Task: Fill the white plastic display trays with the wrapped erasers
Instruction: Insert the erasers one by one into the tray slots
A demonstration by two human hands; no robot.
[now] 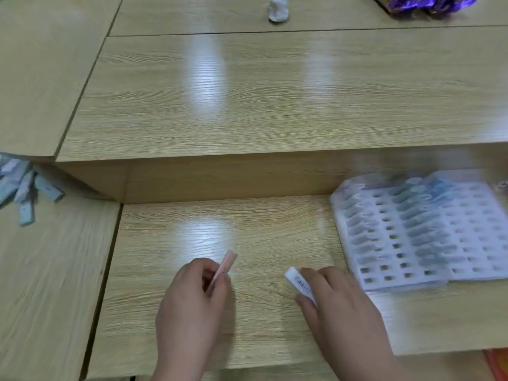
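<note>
Sitting partly filled, the white tray (467, 243) holds wrapped erasers (422, 225).

One wide-angle view looks forward and down from the person's head onto a wooden desk (247, 229). It is close enough that the left hand (189, 301), holding a pink eraser (226, 262), and the right hand (338, 306), holding a white eraser (298, 283), reach the bottom edge. The tray (428, 279) sits at the right edge, with a raised shelf (275, 92) beyond.

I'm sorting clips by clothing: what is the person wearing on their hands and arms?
Nothing visible. The left hand and right hand are bare: no gloves, rings, watch or bracelet. No sleeve shows on either arm down to the picture's lower edge.
</note>
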